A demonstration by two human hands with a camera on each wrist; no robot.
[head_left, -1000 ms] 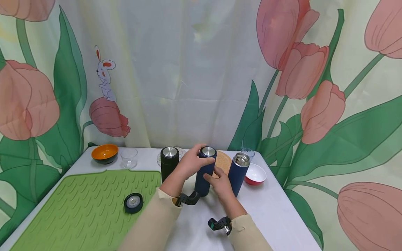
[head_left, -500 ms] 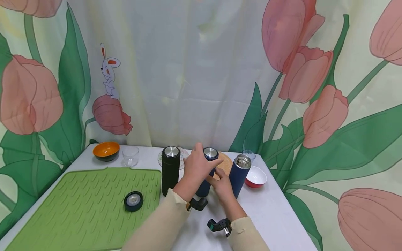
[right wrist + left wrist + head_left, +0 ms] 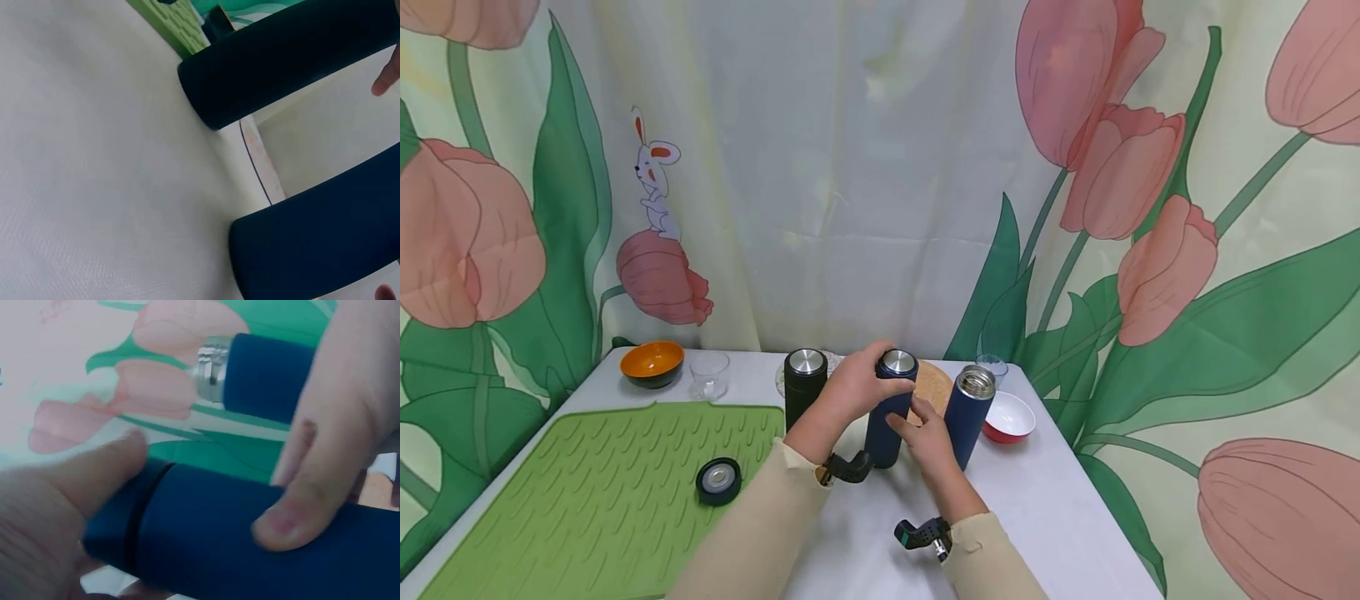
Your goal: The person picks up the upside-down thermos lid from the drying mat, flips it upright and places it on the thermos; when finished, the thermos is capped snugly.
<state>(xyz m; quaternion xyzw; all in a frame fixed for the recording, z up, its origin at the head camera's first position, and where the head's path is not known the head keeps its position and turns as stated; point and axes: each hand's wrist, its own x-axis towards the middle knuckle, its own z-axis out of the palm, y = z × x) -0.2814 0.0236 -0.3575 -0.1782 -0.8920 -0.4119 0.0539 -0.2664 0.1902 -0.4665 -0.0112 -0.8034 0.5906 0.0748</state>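
A dark blue thermos (image 3: pixel 883 433) with a steel-topped lid (image 3: pixel 898 362) stands upright between both hands. The left hand (image 3: pixel 847 390) grips its lid from the left, thumb across the front; the left wrist view shows the seam below the lid (image 3: pixel 112 528). Lower down, the right hand (image 3: pixel 931 442) holds the thermos body, its thumb on the near side in the left wrist view. To the right stands another blue thermos (image 3: pixel 967 421) with its steel mouth uncovered. A black thermos (image 3: pixel 802 396), capped, is at the left, partly behind the left hand.
A green ribbed mat (image 3: pixel 617 492) covers the table's left, bearing a round black lid (image 3: pixel 718 481). Behind it are an orange bowl (image 3: pixel 652 362) and a clear glass (image 3: pixel 709 377). A red-and-white bowl (image 3: pixel 1009 418), another glass (image 3: pixel 992 367) and a round wooden board (image 3: pixel 934 385) lie at the right.
Half a second ago the left hand was twisted rightward over the lid; now it has turned back to the left. The right hand and the thermos stay about where they were.
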